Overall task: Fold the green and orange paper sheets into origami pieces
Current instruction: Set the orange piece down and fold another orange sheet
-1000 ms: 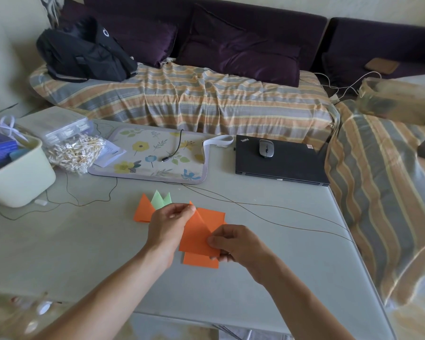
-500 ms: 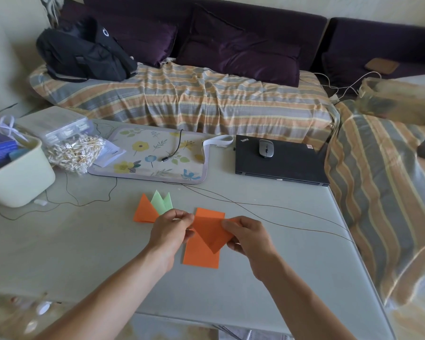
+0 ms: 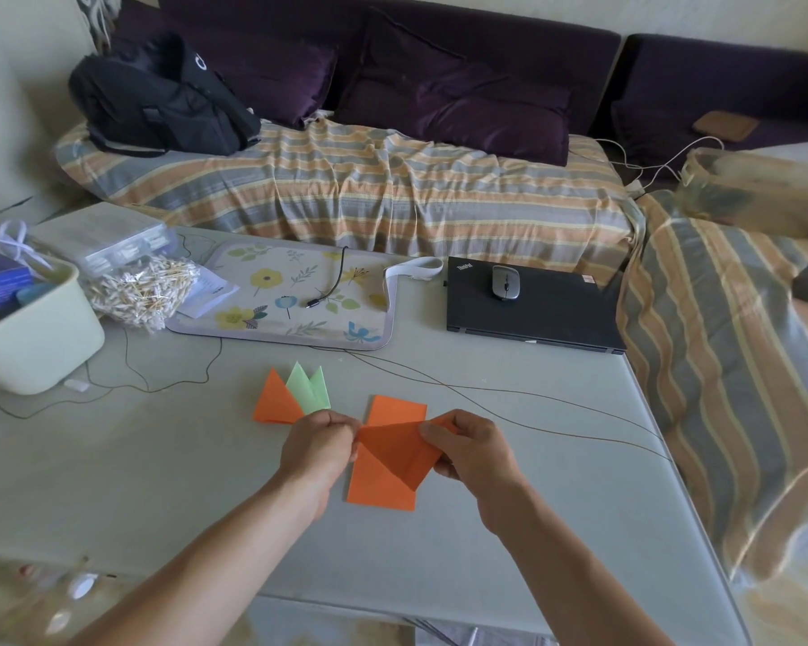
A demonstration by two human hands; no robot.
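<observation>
Both hands hold one folded orange sheet just above the table. The left hand pinches the sheet's left corner with curled fingers. The right hand grips the sheet's right side, thumb on top and the other fingers beneath. The sheet forms a rough triangle with its point directed toward the person.

Directly under the held sheet, an orange stack of flat rectangular paper lies on the table; the number of sheets in it cannot be determined from this view.

Beyond the left hand, finished pieces lie flat on the table: an orange piece with a pointed top, and just to its right a green piece with two points. The two touch or overlap at their lower edges.

At the far side of the table, a closed black laptop carries a grey mouse on its lid. To its left lies a floral mat with a short black cable on it. A thin wire runs across the table from the mat toward the right edge. At the far left stand a cream bin and a bag of cotton swabs. Behind the table is a sofa with a striped cover, and on it a black backpack.
</observation>
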